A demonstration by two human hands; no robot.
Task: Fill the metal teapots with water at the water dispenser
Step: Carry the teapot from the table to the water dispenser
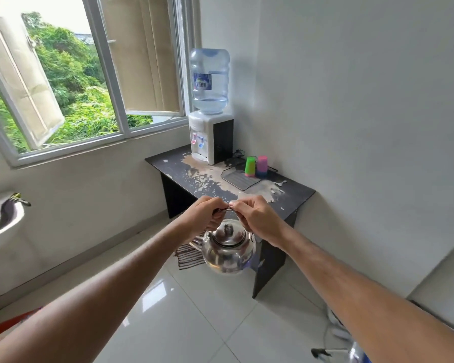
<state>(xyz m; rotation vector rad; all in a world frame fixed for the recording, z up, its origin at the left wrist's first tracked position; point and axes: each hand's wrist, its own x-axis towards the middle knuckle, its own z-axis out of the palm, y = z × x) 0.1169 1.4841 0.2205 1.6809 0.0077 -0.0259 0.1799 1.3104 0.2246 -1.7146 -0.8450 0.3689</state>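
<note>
Both hands, left hand [203, 214] and right hand [257, 218], pinch the thin wire handle [227, 210] so the lidded, shiny round metal teapot [228, 250] hangs level below the fingers [237, 204], short of the white water dispenser [210, 137] on the worn black desk [294, 192] beyond.

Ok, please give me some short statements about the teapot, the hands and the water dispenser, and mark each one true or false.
1. Both hands, left hand and right hand, hold the thin handle of the metal teapot. True.
2. The teapot stands under the dispenser taps. False: it hangs in the air in front of the black table, away from the water dispenser.
3. The teapot lid is on. True.
4. The water bottle on the dispenser is full to the top. False: water shows only in its lowest part.
5. The green cup and pink cup stand to the left of the dispenser. False: they are on its right, on a dark tray.
</note>
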